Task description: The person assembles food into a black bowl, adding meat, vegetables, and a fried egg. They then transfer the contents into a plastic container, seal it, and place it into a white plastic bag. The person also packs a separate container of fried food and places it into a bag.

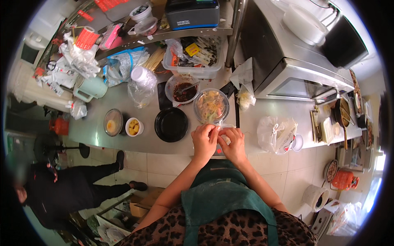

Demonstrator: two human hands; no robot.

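My left hand (205, 142) and my right hand (233, 144) meet at the steel counter's front edge, fingertips pinching a thin clear plastic bag (227, 125) between them. Just beyond my fingers stands a round clear container of noodles or a similar mixed dish (211, 105). Behind and left of it, a clear bowl of dark red sauce (182, 89) has a spoon in it. An empty black round bowl (171, 124) sits left of my hands. Further left are a white cup of yellow chunks (134, 127) and a clear lidded bowl (113, 122) with pale food inside.
A tied white plastic bag (274, 135) lies right on the steel counter (147, 141), below a steel oven-like appliance (307, 83). A plastic bin of packets (194, 70) and a pale green pitcher (90, 88) stand behind. Someone in dark clothes (67, 187) is at lower left.
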